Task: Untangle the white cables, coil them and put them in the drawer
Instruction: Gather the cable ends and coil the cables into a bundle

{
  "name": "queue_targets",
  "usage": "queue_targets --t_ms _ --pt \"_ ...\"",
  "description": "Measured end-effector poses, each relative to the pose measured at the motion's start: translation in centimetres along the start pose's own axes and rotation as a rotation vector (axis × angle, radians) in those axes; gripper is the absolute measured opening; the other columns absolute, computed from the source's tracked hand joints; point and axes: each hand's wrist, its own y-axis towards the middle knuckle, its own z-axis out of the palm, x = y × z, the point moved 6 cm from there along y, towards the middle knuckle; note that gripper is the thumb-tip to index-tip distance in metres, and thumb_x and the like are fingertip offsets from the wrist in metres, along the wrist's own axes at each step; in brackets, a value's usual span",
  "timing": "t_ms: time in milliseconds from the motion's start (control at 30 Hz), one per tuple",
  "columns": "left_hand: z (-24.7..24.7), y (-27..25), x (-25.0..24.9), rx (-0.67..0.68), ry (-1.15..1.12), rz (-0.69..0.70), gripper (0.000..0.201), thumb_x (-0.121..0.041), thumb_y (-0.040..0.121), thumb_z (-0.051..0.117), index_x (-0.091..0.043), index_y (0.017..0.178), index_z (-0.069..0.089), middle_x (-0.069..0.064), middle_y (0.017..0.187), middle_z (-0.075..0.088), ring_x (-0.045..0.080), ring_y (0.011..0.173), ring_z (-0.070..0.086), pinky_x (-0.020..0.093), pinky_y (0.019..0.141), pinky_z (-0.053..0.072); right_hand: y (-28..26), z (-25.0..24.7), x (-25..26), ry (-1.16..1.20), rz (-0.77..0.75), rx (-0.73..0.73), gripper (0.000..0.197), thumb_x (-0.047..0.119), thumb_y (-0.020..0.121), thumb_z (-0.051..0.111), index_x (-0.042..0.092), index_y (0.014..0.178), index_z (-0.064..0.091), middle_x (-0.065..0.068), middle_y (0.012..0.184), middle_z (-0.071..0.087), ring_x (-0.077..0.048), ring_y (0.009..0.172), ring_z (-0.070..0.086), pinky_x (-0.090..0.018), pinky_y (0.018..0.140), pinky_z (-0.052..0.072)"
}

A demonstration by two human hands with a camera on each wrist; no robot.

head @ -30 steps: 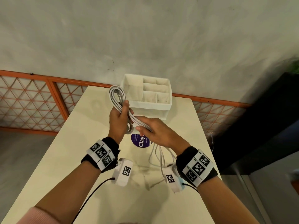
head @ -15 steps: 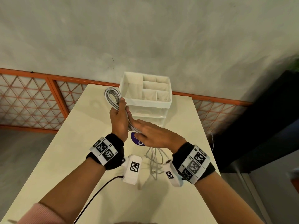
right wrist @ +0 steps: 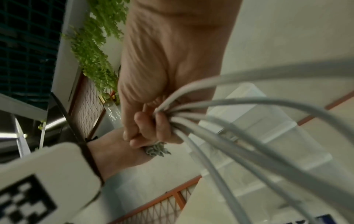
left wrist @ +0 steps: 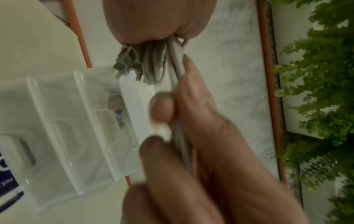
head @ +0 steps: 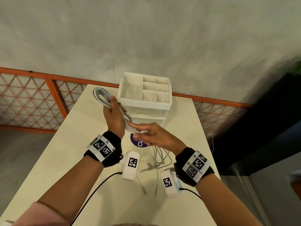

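Observation:
My left hand (head: 114, 113) grips a coiled bundle of white cables (head: 101, 95) upright over the table, just left of the white drawer unit (head: 145, 103). The coil's lower end (left wrist: 153, 68) shows below my left palm in the left wrist view. My right hand (head: 146, 136) reaches to the bundle's lower end and pinches the loose strands (left wrist: 179, 68) between thumb and fingers. Several strands (right wrist: 220, 131) fan out from the two hands. The rest hangs below my right hand and trails on the table (head: 160, 158). The unit's clear drawers (head: 149, 115) look pushed in.
The cream table (head: 73, 144) carries a round purple sticker (head: 140, 143) under my hands. An orange mesh railing (head: 32, 98) runs behind the table's far edge. A dark block (head: 260, 128) stands off the right side. A small figure (left wrist: 116, 106) shows through a drawer front.
My right hand has brought the loose strands up against the bundle in my left hand, and its fingers now lie straighter. The coil has shifted slightly left and away.

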Motion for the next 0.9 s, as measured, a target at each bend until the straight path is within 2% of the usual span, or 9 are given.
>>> queue_targets --t_ms 33,100,167,333,433,567,700,767,900 --pt "0.3 0.0 0.0 0.049 -0.014 -0.017 0.033 -0.029 0.099 0.042 -0.017 0.068 0.045 -0.004 0.056 0.047 0.007 0.044 0.047 0.024 0.051 0.043 0.0 0.1 -0.4 -0.058 0.027 0.043 0.046 0.021 0.095 0.055 0.031 0.138 0.044 -0.008 0.085 0.065 -0.010 0.056 0.029 -0.014 0.048 0.030" --pt "0.8 -0.2 0.3 0.146 -0.038 -0.099 0.034 -0.031 0.098 0.045 -0.017 0.067 0.048 -0.007 0.053 0.049 0.008 0.045 0.047 0.023 0.052 0.045 -0.2 0.3 -1.1 -0.162 0.074 0.114 0.046 0.026 0.098 0.048 0.036 0.141 0.037 -0.005 0.068 0.053 -0.005 0.052 0.032 -0.012 0.048 0.030" --pt "1.1 -0.5 0.7 0.217 -0.043 -0.193 0.034 -0.033 0.096 0.048 -0.018 0.065 0.048 -0.009 0.051 0.047 0.008 0.044 0.045 0.025 0.055 0.044 -0.4 0.6 -1.4 -0.234 0.082 0.175 0.046 0.027 0.100 0.043 0.037 0.144 0.032 -0.004 0.066 0.045 -0.003 0.051 0.036 -0.010 0.051 0.032" --pt "1.0 -0.4 0.4 0.212 -0.094 -0.274 0.031 -0.032 0.094 0.049 -0.019 0.066 0.046 -0.010 0.046 0.036 0.007 0.038 0.030 0.022 0.048 0.042 -1.1 -0.1 -1.2 -0.261 0.063 0.299 0.050 0.025 0.102 0.039 0.041 0.146 0.020 -0.004 0.075 0.055 -0.004 0.051 0.041 -0.017 0.057 0.042" --pt "0.5 0.1 0.3 0.202 -0.158 -0.305 0.031 -0.031 0.094 0.049 -0.020 0.066 0.045 -0.010 0.045 0.035 0.006 0.036 0.030 0.019 0.045 0.041 -1.4 -2.8 -1.6 -0.162 0.079 0.162 0.045 0.021 0.097 0.051 0.030 0.140 0.043 -0.005 0.072 0.058 -0.009 0.050 0.041 -0.018 0.053 0.041" --pt "0.8 -0.3 0.8 0.265 -0.127 -0.347 0.031 -0.032 0.093 0.050 -0.019 0.065 0.046 -0.010 0.044 0.032 0.007 0.037 0.027 0.019 0.045 0.040 -1.2 -5.2 -1.5 -0.169 0.052 -0.064 0.031 0.017 0.085 0.068 0.017 0.116 0.069 0.008 0.064 0.063 -0.006 0.049 0.039 -0.015 0.048 0.035" --pt "2.0 -1.5 1.1 0.381 0.090 -0.310 0.030 -0.031 0.093 0.050 -0.018 0.066 0.047 -0.009 0.044 0.032 0.008 0.037 0.028 0.023 0.048 0.038 -0.6 -6.1 1.4 -0.292 -0.072 -0.173 0.027 0.019 0.076 0.076 0.014 0.102 0.075 0.002 0.065 0.055 -0.006 0.057 0.044 -0.020 0.058 0.035" --pt "2.8 -2.4 1.1 0.448 0.156 -0.305 0.030 -0.031 0.095 0.049 -0.016 0.069 0.048 -0.009 0.044 0.034 0.008 0.038 0.034 0.024 0.049 0.040 -0.5 -6.3 3.3 -0.366 -0.128 -0.215 0.025 0.019 0.072 0.079 0.014 0.096 0.077 0.002 0.068 0.060 -0.008 0.062 0.052 -0.020 0.062 0.039" --pt "3.7 -3.3 1.0 0.561 0.297 -0.271 0.035 -0.032 0.095 0.050 -0.013 0.066 0.056 -0.002 0.051 0.053 0.013 0.049 0.052 0.027 0.056 0.047 -0.2 -6.3 5.9 -0.413 -0.188 -0.224 0.016 0.014 0.071 0.080 0.009 0.086 0.076 0.009 0.078 0.070 0.003 0.076 0.065 -0.006 0.074 0.043"
